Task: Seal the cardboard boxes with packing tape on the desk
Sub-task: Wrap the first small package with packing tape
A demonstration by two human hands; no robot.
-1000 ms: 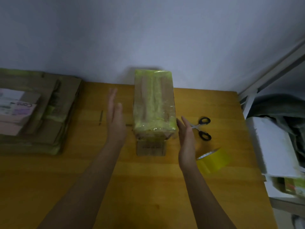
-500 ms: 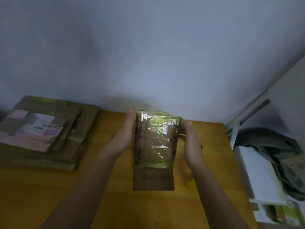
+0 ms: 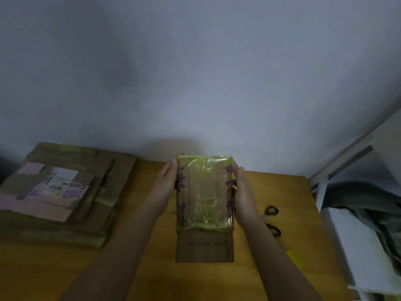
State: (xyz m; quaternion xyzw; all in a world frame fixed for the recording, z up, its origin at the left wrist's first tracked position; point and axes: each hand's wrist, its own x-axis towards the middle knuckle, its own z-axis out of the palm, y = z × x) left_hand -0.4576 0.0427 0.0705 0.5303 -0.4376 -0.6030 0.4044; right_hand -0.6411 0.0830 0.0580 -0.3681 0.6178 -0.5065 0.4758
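Note:
A small cardboard box (image 3: 205, 192), its top face wrapped in shiny yellow-green packing tape, stands at the middle back of the wooden desk (image 3: 160, 279). My left hand (image 3: 166, 187) lies flat against its left side. On the opposite side my right hand (image 3: 244, 194) presses with straight fingers, so the box is clamped between both palms. A yellow tape roll (image 3: 293, 256) peeks out from behind my right forearm. My thumbs are hidden.
Black-handled scissors (image 3: 272, 221) lie on the desk right of the box. A stack of flattened cardboard boxes (image 3: 65, 192) with labels fills the left side. A white shelf frame (image 3: 325, 181) and white boards (image 3: 358, 246) stand past the desk's right edge. A grey wall rises behind.
My hands were apart from the box a second ago and have closed in against its two sides. The view has tilted upward, showing more wall.

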